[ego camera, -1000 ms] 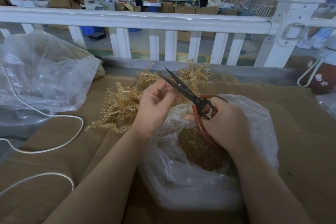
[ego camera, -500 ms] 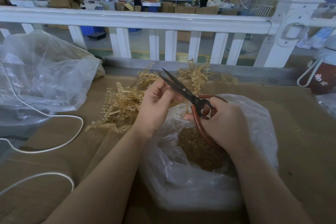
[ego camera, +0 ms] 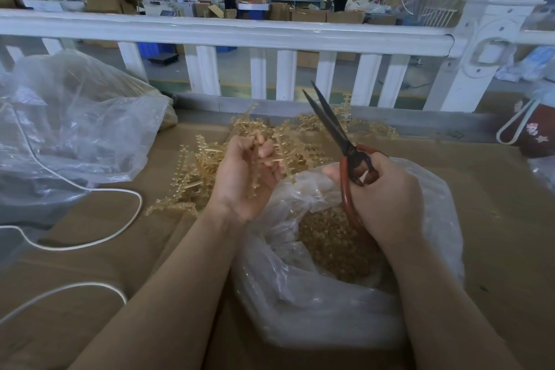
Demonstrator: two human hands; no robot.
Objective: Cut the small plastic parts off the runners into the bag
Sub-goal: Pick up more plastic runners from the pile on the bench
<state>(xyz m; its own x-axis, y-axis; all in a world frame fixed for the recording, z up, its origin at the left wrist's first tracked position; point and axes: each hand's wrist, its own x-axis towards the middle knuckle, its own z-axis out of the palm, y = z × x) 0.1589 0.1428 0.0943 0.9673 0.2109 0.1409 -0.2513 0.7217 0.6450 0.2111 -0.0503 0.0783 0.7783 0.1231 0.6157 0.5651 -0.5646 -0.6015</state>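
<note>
Two clear bags on the cardboard-covered table (ego camera: 495, 189): the big crumpled bag (ego camera: 75, 135) at far left, its contents hard to make out, and the open bag (ego camera: 315, 309) right under the hands, with a heap of cut parts (ego camera: 333, 237) inside, too small and many to count. One white railing (ego camera: 240, 33) runs across behind, one white cord (ego camera: 90, 237) loops at left and runs off the edge, and one dark red jug (ego camera: 537, 135) is cut off at right. One loose pile of amber runners (ego camera: 204, 171) lies between the bags, tangled beyond counting. Now the hands: the left hand (ego camera: 240, 177) is turned palm up just left of the open bag, fingers curled round one runner (ego camera: 258, 165), partly hidden in the fist. The right hand (ego camera: 387, 198) grips the red handles of one pair of scissors (ego camera: 339, 135) above the bag, blades narrowly parted. Half a second ago those blades lay over at the left fingers; now they have swung upright and clear, and the left hand has rolled over.
</note>
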